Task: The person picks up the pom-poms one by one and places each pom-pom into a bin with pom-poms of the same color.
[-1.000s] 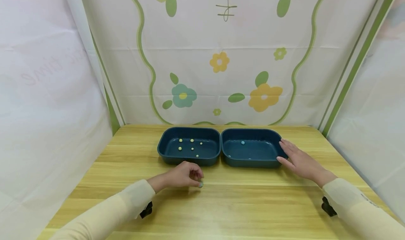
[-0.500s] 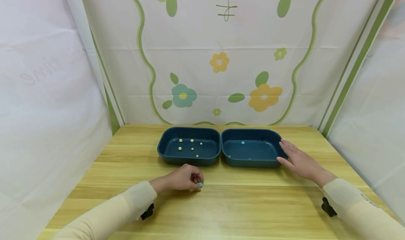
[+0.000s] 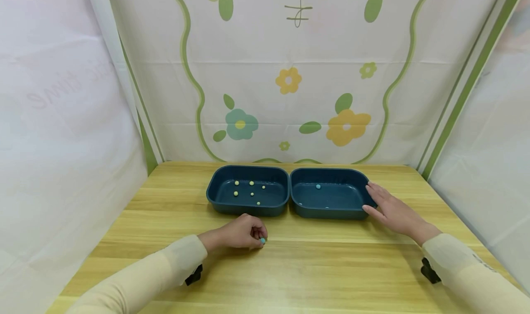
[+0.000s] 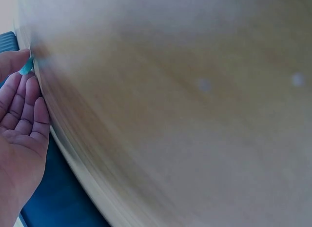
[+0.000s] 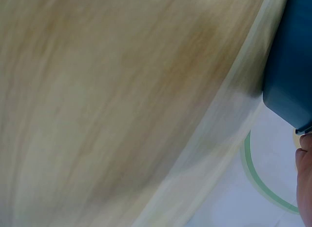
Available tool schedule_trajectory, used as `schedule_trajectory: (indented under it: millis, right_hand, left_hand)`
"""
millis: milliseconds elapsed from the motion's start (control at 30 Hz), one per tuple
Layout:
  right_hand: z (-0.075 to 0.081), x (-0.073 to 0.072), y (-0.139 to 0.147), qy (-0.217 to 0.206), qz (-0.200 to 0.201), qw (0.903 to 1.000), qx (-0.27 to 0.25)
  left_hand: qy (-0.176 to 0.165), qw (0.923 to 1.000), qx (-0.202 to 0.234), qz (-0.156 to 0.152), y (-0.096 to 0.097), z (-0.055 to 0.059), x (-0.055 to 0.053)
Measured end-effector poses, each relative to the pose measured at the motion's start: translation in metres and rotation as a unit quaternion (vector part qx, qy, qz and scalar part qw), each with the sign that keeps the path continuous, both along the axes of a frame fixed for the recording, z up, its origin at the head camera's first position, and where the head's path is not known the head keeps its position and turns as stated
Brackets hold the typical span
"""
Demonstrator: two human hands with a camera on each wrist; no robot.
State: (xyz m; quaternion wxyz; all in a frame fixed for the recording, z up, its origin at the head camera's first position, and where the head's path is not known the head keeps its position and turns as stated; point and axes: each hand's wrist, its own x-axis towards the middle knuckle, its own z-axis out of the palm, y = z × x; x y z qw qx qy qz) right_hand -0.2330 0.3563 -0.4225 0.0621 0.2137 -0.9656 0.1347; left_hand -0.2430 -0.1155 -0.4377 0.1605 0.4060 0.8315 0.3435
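Note:
Low over the table in front of the left tray, my left hand (image 3: 241, 232) pinches a small light-blue ball (image 3: 262, 241) between thumb and fingertips. The left wrist view shows that same ball (image 4: 26, 67) under the thumb tip, the other fingers loosely bent. My right hand (image 3: 393, 213) rests with fingers extended on the right end of the right-hand dark blue tray (image 3: 331, 214); its fingertips (image 5: 305, 143) meet the tray's rim in the right wrist view. Another blue ball (image 3: 318, 186) lies inside that tray, with two tiny pale bits partly hidden by its front wall.
A matching dark blue tray (image 3: 248, 209) stands side by side with the right one and holds several small pale-yellow balls (image 3: 236, 194). The wooden table (image 3: 314, 268) ends at a flower-printed cloth (image 3: 290, 107) behind, with white cloth on both sides.
My left hand has come down slightly toward me since a second ago, and more of the blue ball shows at its fingertips. The right hand has stayed on the tray.

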Motion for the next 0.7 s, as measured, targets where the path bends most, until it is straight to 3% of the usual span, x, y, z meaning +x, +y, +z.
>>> schedule_trajectory:
  millis: [333,700]
  right_hand:
    - [0.0,0.0,0.001,0.0,0.002,1.0,-0.003]
    - [-0.003,-0.002,0.002,0.003,0.002,1.0,0.004]
  left_hand:
    - [0.005,0.9999,0.013,0.002,0.005,0.005,0.002]
    - [0.054,0.9968,0.056,-0.019,0.023,0.035,-0.001]
